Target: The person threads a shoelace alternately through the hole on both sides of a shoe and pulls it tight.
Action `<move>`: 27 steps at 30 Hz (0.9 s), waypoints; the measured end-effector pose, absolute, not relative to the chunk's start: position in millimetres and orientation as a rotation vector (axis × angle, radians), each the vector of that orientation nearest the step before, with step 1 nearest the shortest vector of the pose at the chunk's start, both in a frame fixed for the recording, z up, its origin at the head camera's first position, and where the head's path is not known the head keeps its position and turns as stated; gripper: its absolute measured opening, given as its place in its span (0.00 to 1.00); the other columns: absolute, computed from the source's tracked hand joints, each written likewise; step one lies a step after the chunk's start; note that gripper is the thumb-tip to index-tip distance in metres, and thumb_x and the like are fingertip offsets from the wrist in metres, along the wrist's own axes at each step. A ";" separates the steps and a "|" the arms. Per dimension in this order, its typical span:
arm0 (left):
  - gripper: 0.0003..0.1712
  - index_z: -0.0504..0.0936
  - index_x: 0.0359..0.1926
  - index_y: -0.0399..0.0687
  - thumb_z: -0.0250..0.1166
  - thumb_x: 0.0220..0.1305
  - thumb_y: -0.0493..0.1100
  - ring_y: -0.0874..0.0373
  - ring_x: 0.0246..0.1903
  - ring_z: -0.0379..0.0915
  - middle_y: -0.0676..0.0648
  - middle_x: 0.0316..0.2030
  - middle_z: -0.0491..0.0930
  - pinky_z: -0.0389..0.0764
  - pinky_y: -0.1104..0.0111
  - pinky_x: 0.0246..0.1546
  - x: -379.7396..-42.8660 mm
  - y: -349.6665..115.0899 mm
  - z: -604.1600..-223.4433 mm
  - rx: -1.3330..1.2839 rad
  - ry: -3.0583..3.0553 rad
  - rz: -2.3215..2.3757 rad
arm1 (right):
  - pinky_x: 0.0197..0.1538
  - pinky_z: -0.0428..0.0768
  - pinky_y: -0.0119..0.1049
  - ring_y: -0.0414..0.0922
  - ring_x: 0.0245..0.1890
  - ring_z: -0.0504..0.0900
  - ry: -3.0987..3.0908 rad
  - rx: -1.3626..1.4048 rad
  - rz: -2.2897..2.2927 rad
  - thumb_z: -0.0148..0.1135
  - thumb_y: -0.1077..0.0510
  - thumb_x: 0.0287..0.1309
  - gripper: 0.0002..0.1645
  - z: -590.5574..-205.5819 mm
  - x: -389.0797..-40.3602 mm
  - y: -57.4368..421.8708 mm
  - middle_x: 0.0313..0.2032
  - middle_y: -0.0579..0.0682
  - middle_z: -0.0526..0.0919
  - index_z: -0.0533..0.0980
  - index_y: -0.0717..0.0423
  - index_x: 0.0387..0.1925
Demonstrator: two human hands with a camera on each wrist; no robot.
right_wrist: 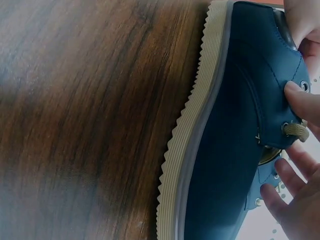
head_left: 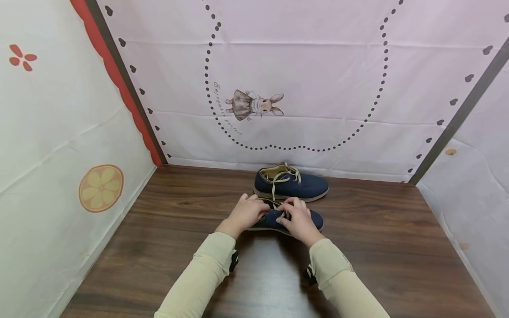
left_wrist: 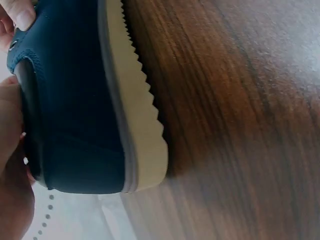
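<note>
A navy shoe [head_left: 274, 221] with a ridged tan sole stands on the wooden tabletop, toe to the right. My right hand [head_left: 299, 221] pinches its eyelet flap, the thumb [right_wrist: 302, 102] pressing beside a bare metal eyelet [right_wrist: 304, 86]. A tan lace [right_wrist: 296, 131] comes out of the eyelet below, and the other right fingers spread behind the flap. My left hand [head_left: 247, 213] bends over the shoe's opening, near the tongue. In the left wrist view the collar hides the left fingertips, so I cannot tell what they hold.
Just behind lies the matching navy shoe [head_left: 312, 185], its toe also to the right and its tan laces [head_left: 280, 179] loose over the side. The brown wooden tabletop [head_left: 179, 247] meets a printed cloth wall [head_left: 318, 88] at the back and further cloth walls on both sides.
</note>
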State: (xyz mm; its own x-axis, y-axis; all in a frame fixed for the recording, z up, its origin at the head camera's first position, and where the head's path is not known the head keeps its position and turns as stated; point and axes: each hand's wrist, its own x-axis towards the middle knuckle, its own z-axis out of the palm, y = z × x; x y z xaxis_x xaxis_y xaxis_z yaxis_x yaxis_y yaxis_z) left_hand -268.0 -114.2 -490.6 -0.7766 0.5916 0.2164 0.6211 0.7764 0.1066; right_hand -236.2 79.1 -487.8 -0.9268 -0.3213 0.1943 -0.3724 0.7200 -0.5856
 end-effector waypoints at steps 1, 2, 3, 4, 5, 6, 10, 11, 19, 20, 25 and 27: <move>0.06 0.83 0.38 0.60 0.60 0.63 0.45 0.59 0.34 0.66 0.57 0.34 0.81 0.57 0.63 0.35 -268.1 -114.6 -491.3 -0.976 -2.789 -0.290 | 0.51 0.63 0.52 0.54 0.53 0.62 -2.840 0.570 0.997 0.67 0.54 0.53 0.13 -487.9 -236.6 79.1 0.49 0.50 0.67 0.79 0.49 0.41; 0.06 0.83 0.39 0.60 0.61 0.63 0.45 0.59 0.35 0.66 0.57 0.35 0.81 0.57 0.63 0.36 -268.3 -115.1 -492.2 -0.982 -2.785 -0.323 | 0.51 0.63 0.52 0.54 0.53 0.63 -2.840 0.567 1.001 0.67 0.54 0.53 0.13 -488.1 -236.9 79.0 0.49 0.50 0.67 0.79 0.49 0.41; 0.07 0.84 0.40 0.60 0.61 0.63 0.44 0.60 0.35 0.66 0.58 0.36 0.81 0.57 0.63 0.36 -268.8 -115.7 -493.1 -0.982 -2.785 -0.362 | 0.51 0.63 0.52 0.54 0.53 0.63 -2.842 0.565 1.003 0.67 0.54 0.53 0.13 -488.1 -237.2 78.9 0.49 0.50 0.67 0.79 0.48 0.41; 0.08 0.84 0.41 0.60 0.61 0.62 0.44 0.60 0.36 0.67 0.58 0.36 0.81 0.57 0.63 0.37 -269.2 -116.3 -493.9 -0.980 -2.782 -0.404 | 0.51 0.62 0.52 0.53 0.52 0.63 -2.844 0.564 1.007 0.67 0.54 0.53 0.13 -488.1 -237.5 78.8 0.49 0.50 0.67 0.79 0.49 0.41; 0.08 0.84 0.42 0.59 0.61 0.62 0.44 0.60 0.36 0.67 0.58 0.37 0.81 0.58 0.63 0.37 -269.8 -116.9 -494.7 -0.978 -2.780 -0.443 | 0.52 0.62 0.52 0.53 0.52 0.63 -2.848 0.560 1.014 0.67 0.54 0.53 0.12 -488.1 -237.9 78.7 0.49 0.50 0.67 0.79 0.49 0.41; 0.09 0.84 0.42 0.59 0.61 0.62 0.44 0.60 0.37 0.67 0.58 0.37 0.81 0.58 0.63 0.38 -270.5 -117.3 -495.4 -0.976 -2.774 -0.477 | 0.52 0.62 0.52 0.53 0.51 0.63 -2.849 0.556 1.027 0.67 0.54 0.53 0.12 -487.8 -238.1 78.7 0.49 0.50 0.67 0.79 0.49 0.41; 0.09 0.85 0.42 0.59 0.62 0.61 0.44 0.60 0.37 0.68 0.58 0.38 0.81 0.59 0.63 0.37 -273.1 -118.2 -496.7 -0.981 -2.753 -0.543 | 0.50 0.61 0.52 0.52 0.50 0.62 -2.858 0.530 1.078 0.67 0.56 0.53 0.12 -487.1 -239.4 78.3 0.48 0.50 0.67 0.79 0.49 0.41; 0.09 0.85 0.42 0.58 0.62 0.61 0.44 0.60 0.37 0.68 0.58 0.38 0.81 0.59 0.63 0.37 -273.5 -118.2 -496.7 -0.984 -2.753 -0.549 | 0.50 0.61 0.51 0.52 0.50 0.62 -2.863 0.518 1.097 0.67 0.56 0.53 0.11 -486.8 -239.7 78.1 0.48 0.50 0.67 0.79 0.49 0.40; 0.09 0.85 0.42 0.59 0.62 0.61 0.46 0.61 0.35 0.67 0.59 0.37 0.81 0.58 0.64 0.37 -274.5 -115.1 -494.4 -0.938 -2.802 -0.572 | 0.52 0.58 0.50 0.53 0.52 0.60 -2.951 0.412 1.137 0.66 0.55 0.53 0.09 -482.7 -241.4 75.4 0.51 0.51 0.66 0.78 0.51 0.37; 0.09 0.85 0.42 0.59 0.62 0.61 0.46 0.61 0.34 0.67 0.59 0.36 0.81 0.58 0.64 0.36 -274.6 -114.6 -494.5 -0.925 -2.804 -0.579 | 0.51 0.58 0.50 0.53 0.53 0.60 -2.957 0.411 1.131 0.66 0.55 0.53 0.09 -482.3 -241.4 75.2 0.51 0.51 0.66 0.78 0.51 0.37; 0.09 0.86 0.41 0.60 0.63 0.60 0.46 0.61 0.34 0.68 0.59 0.35 0.81 0.58 0.64 0.36 -275.3 -113.6 -496.1 -0.890 -2.805 -0.596 | 0.51 0.59 0.51 0.53 0.52 0.60 -2.951 0.428 1.127 0.67 0.55 0.53 0.09 -481.4 -240.9 74.9 0.50 0.50 0.66 0.78 0.51 0.37; 0.09 0.85 0.42 0.60 0.63 0.60 0.46 0.61 0.34 0.68 0.59 0.35 0.81 0.58 0.63 0.37 -275.5 -113.5 -496.2 -0.896 -2.808 -0.604 | 0.51 0.58 0.51 0.53 0.51 0.60 -2.945 0.431 1.133 0.67 0.56 0.53 0.09 -481.4 -240.5 74.8 0.50 0.50 0.66 0.78 0.50 0.37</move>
State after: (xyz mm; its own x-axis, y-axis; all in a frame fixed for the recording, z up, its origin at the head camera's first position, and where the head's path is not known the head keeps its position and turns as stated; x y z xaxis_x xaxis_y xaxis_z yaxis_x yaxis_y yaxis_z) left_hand -275.5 -113.5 -496.2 -0.8146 0.5267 0.2427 0.5799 0.7433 0.3335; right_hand -240.5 74.8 -481.4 -0.9625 -0.2652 0.0568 -0.2348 0.7103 -0.6636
